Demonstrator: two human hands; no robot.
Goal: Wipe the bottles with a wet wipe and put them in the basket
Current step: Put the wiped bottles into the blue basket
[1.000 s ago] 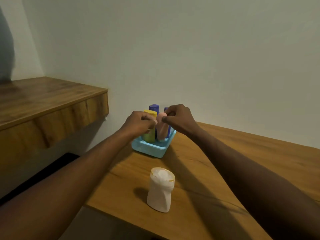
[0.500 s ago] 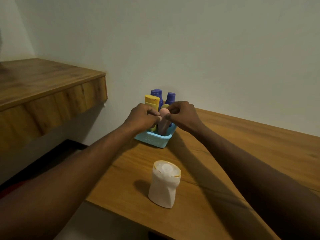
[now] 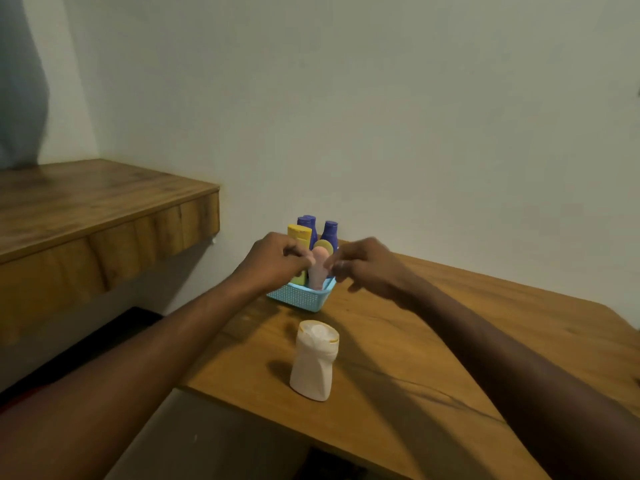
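Your left hand (image 3: 277, 263) is curled, fingertips against the pink plastic bottle (image 3: 318, 271), which stands cap-up, long axis near vertical, in the pale blue perforated basket (image 3: 298, 297) at the wooden table's (image 3: 450, 341) far left corner. Your right hand (image 3: 363, 268) hangs loosely curled beside it, holding nothing. Judging by this, you're seating that bottle; next, reach for the white squat bottle (image 3: 314, 363), upright near the front edge.

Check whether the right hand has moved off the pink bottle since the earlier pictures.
Yes. The right hand has drawn back rightward from the pink bottle, which stands in the basket.
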